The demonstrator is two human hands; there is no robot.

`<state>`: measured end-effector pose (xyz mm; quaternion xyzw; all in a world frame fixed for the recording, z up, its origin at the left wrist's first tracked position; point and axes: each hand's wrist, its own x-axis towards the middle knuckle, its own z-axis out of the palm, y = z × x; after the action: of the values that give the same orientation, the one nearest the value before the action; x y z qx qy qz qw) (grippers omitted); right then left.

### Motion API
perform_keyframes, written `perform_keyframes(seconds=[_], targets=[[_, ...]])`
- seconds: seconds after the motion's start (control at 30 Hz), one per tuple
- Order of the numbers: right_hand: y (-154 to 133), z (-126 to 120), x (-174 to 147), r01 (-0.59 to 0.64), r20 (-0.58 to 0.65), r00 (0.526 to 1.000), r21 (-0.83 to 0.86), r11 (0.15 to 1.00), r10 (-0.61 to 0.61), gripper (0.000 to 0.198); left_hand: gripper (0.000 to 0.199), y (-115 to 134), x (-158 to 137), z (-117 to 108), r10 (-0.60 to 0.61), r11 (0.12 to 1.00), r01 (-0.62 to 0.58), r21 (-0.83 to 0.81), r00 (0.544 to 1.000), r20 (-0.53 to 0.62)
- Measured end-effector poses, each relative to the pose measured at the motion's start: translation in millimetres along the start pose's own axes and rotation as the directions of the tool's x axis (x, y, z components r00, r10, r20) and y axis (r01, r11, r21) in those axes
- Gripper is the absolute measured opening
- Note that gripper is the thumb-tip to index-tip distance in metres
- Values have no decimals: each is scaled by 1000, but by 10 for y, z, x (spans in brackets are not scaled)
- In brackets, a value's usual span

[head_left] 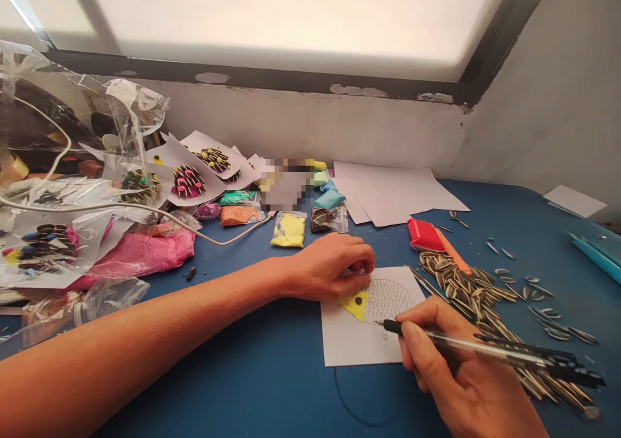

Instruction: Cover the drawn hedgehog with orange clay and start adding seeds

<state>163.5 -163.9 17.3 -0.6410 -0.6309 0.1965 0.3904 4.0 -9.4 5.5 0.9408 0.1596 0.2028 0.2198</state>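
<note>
My right hand (451, 360) is closed around a pen (436, 339) with a black grip and a clear barrel. The pen's tip is at the lower edge of a drawing on a small sheet of white paper (344, 347). A rounded body filled with fine marks is drawn there, with small legs below it. Flat yellow clay (357, 306), bearing a dark dot, forms the pointed left end. My left hand (334, 266) rests with curled fingers on the sheet's upper left part, holding it down; its palm is hidden.
Striped sunflower seeds (456, 283) are heaped and scattered at the right, beside a red packet (425, 235). Yellow (288, 229) and orange clay packets (240, 215) lie behind my left arm. Seed-covered paper pieces (189, 182), a white cable (160, 215) and plastic bags fill the left.
</note>
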Motion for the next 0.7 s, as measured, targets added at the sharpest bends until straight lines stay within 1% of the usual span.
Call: perform_keyframes(seconds=[0.23, 0.47, 0.6, 0.7], targets=[[31, 11, -8, -45, 33, 998, 22, 999, 44, 31, 7, -1, -9, -11, 6, 1000, -6, -8, 1000, 3], [41, 19, -21, 47, 33, 998, -36, 998, -46, 25, 7, 6, -5, -8, 1, 1000, -1, 2, 1000, 11], [24, 44, -30, 52, 41, 998, -24, 998, -51, 22, 6, 45, -8, -26, 4, 997, -7, 74, 999, 32], [21, 39, -17, 83, 53, 995, -35, 996, -81, 19, 6, 64, -11, -33, 0, 992, -7, 125, 999, 53]])
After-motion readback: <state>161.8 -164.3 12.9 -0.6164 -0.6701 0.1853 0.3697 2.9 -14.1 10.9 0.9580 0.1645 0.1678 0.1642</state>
